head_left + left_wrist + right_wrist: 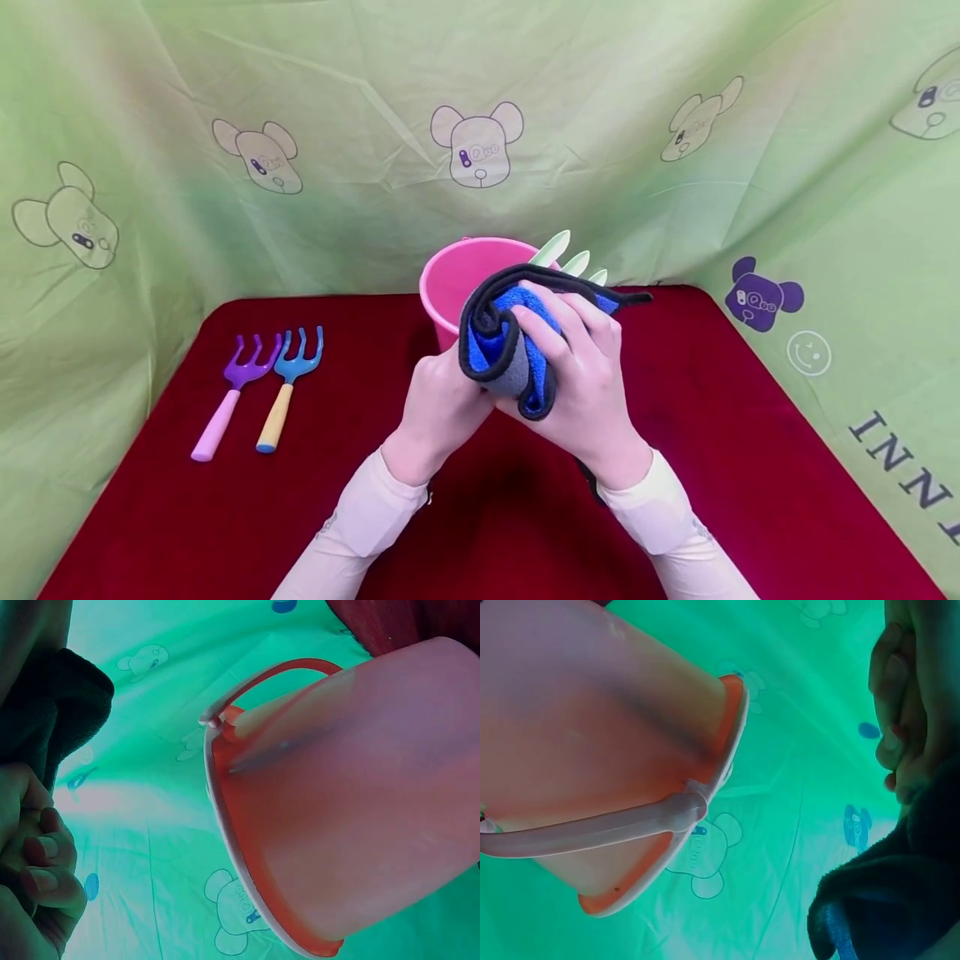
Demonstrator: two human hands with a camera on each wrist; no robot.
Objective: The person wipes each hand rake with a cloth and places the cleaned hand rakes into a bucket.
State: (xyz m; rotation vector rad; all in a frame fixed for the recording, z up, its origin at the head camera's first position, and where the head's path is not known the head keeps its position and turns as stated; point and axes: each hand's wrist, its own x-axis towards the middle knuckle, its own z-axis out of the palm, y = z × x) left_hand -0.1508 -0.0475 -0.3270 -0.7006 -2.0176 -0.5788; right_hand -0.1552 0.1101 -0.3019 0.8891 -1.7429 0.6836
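Note:
My right hand grips a bunched blue and grey cloth with black edging, and its fingers curl over the folds. Close against it, my left hand is curled below the cloth. From behind the cloth stick out the pale green tines of a hand fork; its handle is hidden, in line with the left hand. In the left wrist view, the curled fingers close round something mostly hidden. The right wrist view shows the dark cloth beside the hands.
A pink bucket stands behind the hands, its handle hanging at the side. On the red table, a purple fork with a pink handle and a blue fork with a yellow handle lie left. A green printed curtain surrounds the table.

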